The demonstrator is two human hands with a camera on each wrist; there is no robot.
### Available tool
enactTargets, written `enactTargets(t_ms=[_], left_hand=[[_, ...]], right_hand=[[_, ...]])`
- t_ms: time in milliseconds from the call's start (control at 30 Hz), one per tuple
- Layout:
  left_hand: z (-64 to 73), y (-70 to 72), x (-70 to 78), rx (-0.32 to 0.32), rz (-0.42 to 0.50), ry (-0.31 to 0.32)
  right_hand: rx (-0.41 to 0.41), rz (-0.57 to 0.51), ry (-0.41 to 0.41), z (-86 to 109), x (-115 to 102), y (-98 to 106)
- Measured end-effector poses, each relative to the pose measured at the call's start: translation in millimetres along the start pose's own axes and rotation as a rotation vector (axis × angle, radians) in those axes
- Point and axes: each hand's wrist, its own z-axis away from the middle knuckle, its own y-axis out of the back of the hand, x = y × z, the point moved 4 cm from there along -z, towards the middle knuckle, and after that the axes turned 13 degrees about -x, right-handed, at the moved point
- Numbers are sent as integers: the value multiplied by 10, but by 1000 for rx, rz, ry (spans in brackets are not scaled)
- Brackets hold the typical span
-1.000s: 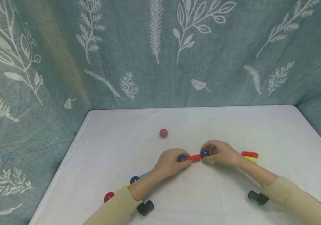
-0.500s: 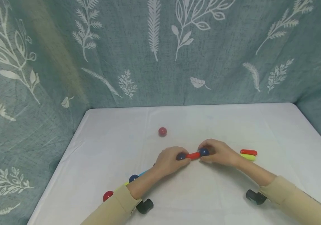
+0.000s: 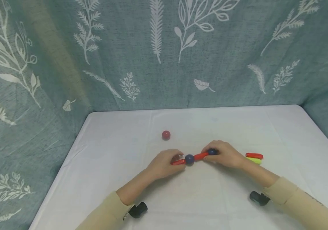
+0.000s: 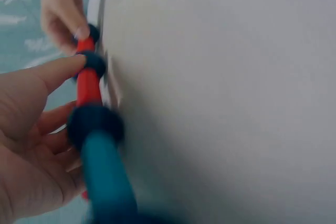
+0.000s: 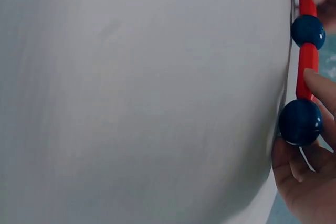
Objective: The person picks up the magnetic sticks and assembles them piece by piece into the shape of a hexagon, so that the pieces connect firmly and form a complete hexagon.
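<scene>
Pinched narrow between thumb and fingers of right hand point(image 3: 225, 155): right red rod point(image 3: 200, 156) of a ball-and-rod chain point(image 5: 308, 31). End blue ball point(image 5: 301, 122) tucked just beside, toward the palm. Curved about left red rod point(image 3: 178, 162): fingers of left hand point(image 3: 161, 163), thumb tip by the middle blue ball point(image 3: 189, 159) in left wrist view. Left grip, firm or loose: cannot tell.

Between hands: red rod, blue ball, red rod, nearly in line, no gap visible at the joints. Past the left fingers, in left wrist view: near blue ball point(image 4: 96, 127), then blue rod point(image 4: 107, 177); beyond that, too blurred to read.

For good handling of the chain (judgement): keep both hands level and moving together, to spare the joints a sideways bend. Brace close to a ball rather than mid-rod. Avoid twisting; likely to part at a joint first. Go slowly, so as not to drag the unsupported left portion.

Farther out, on white-covered table point(image 3: 109, 143): loose red ball point(image 3: 166, 135), beyond left hand, well apart from chain. Right of right hand: spare red rod point(image 3: 254, 156) and yellow-green rod point(image 3: 254, 160), side by side. Behind all: leaf-print cloth point(image 3: 164, 83).
</scene>
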Motion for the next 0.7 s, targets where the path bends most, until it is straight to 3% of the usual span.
enactTargets(t_ms=[167,400,533,700], left_hand=[[230,177,-181,-44,-30,119],[570,355,-350,-43,-51,297],[713,409,-385,-51,-72,330],[777,382,-401,-48,-2,296]], right_hand=[[48,-8,-74,55,109,134],[103,2,-128,116,221,250],[114,8,-130,124,237,278],[126,9,-139,117,254,273]])
